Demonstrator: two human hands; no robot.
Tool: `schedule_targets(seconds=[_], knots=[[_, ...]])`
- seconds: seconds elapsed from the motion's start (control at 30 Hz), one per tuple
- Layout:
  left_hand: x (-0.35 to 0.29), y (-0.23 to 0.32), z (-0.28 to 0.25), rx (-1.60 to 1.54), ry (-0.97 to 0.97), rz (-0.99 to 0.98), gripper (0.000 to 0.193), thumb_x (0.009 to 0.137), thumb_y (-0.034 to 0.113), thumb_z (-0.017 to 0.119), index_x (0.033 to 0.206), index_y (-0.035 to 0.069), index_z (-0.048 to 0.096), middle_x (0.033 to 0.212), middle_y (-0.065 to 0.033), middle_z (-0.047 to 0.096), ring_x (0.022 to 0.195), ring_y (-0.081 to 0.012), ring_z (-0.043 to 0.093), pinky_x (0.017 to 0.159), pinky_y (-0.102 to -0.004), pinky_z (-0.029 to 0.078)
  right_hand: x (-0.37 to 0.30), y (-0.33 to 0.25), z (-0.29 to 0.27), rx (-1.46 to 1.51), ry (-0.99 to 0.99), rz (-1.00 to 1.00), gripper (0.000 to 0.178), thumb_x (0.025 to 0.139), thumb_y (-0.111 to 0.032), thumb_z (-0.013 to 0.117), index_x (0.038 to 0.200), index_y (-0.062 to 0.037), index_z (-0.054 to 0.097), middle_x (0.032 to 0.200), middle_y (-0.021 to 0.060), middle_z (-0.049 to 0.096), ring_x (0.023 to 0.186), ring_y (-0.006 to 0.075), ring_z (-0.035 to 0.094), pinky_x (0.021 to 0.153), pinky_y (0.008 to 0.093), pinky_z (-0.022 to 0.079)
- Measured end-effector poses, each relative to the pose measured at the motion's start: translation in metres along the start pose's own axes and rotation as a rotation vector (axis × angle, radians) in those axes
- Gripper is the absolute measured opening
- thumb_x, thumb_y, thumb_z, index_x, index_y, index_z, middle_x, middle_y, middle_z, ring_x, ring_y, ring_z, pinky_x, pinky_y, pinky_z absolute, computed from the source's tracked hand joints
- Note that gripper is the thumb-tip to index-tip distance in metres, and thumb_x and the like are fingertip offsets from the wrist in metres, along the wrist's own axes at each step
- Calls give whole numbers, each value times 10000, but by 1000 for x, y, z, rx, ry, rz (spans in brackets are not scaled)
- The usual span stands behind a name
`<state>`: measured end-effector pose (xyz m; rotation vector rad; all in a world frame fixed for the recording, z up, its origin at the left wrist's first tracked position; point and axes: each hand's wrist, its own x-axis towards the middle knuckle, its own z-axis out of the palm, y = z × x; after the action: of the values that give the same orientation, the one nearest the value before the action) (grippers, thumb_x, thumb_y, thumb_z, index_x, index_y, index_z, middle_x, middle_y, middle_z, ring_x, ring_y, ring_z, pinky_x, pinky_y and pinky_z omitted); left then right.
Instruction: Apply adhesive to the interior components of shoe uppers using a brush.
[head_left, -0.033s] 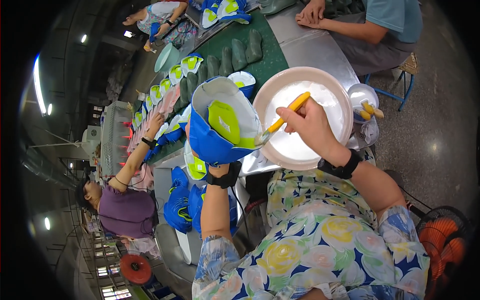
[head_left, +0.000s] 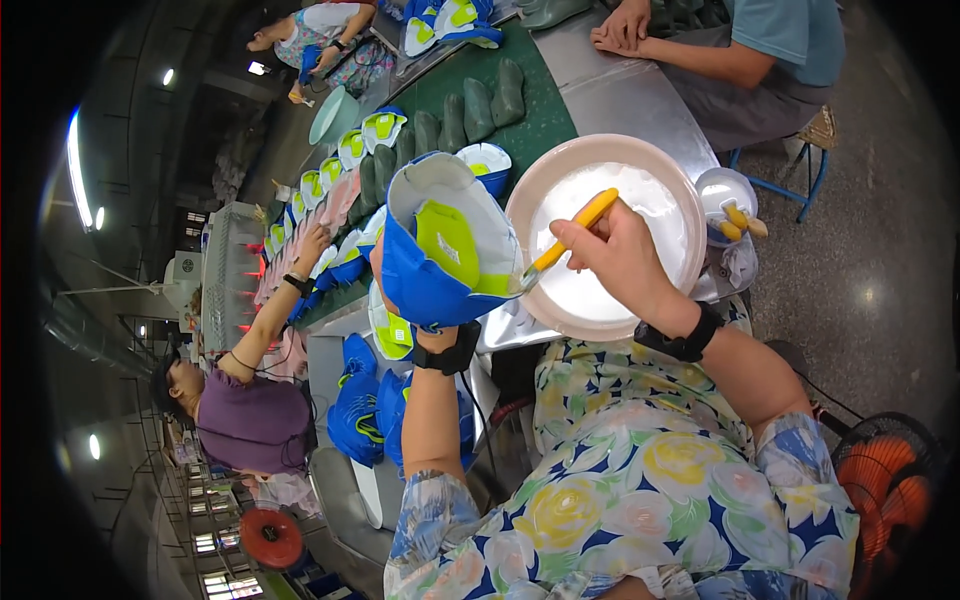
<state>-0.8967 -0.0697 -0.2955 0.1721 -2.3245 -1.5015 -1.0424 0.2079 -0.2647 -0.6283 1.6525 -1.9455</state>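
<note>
Counter (head_left: 610, 95): a long grey surface with a green mat down its middle, running away from you; rows of shoe uppers and dark green lasts (head_left: 480, 105) lie along it.
Co-workers: one in a purple top sits at your left reaching onto the line; another in a teal shirt sits across, hands resting on the counter.
Basin (head_left: 680, 200): a wide round pinkish bowl with white fluid inside — it sits right in front of you, just right of the shoe.
Shoe upper (head_left: 440, 250): blue with lime-green panels and a white lining, held up above the counter edge, opening tilted away from you.
Left hand (head_left: 435, 330): below and behind the upper, mostly hidden by it; fingers wrapped around it from underneath.
Right hand (head_left: 625, 255): over the basin, fingers pinching the brush handle.
Brush (head_left: 565, 245): yellow handle — its tip meets the upper's right edge.
</note>
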Motion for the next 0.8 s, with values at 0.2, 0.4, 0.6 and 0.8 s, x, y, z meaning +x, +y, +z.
schedule_targets(seconds=[0.2, 0.4, 0.6, 0.8], knots=[[-11, -8, -27, 165, 14, 52, 481, 990, 302, 579, 1413, 87, 503, 1344, -108, 603, 1183, -219, 618, 1023, -397, 508, -12, -6, 1, 33, -45, -72, 358, 875, -239, 753, 996, 51, 583, 804, 143, 699, 699, 197, 707, 644, 295, 554], [-19, 22, -8, -210, -25, -195, 460, 990, 286, 587, 1396, 81, 520, 1326, -107, 614, 1172, -210, 621, 1017, -389, 511, -1, -9, -27, -23, -45, -511, 281, 850, -118, 778, 1039, -31, 590, 896, 117, 679, 805, 221, 696, 714, 301, 539], [-57, 55, 75, -872, -70, -655, 592, 981, 382, 600, 1466, 89, 428, 1384, -122, 567, 1199, -226, 605, 1035, -389, 504, -7, -15, -7, 14, -312, -853, 313, 834, -71, 780, 1079, -62, 585, 1015, 127, 685, 922, 276, 690, 804, 347, 547], [-57, 59, 92, -1071, -61, -592, 660, 969, 449, 593, 1491, 99, 389, 1416, -131, 537, 1230, -247, 586, 1048, -408, 497, 8, -15, 7, -209, -277, -894, 267, 849, -123, 757, 1000, -49, 550, 903, 119, 647, 825, 300, 672, 710, 364, 545]])
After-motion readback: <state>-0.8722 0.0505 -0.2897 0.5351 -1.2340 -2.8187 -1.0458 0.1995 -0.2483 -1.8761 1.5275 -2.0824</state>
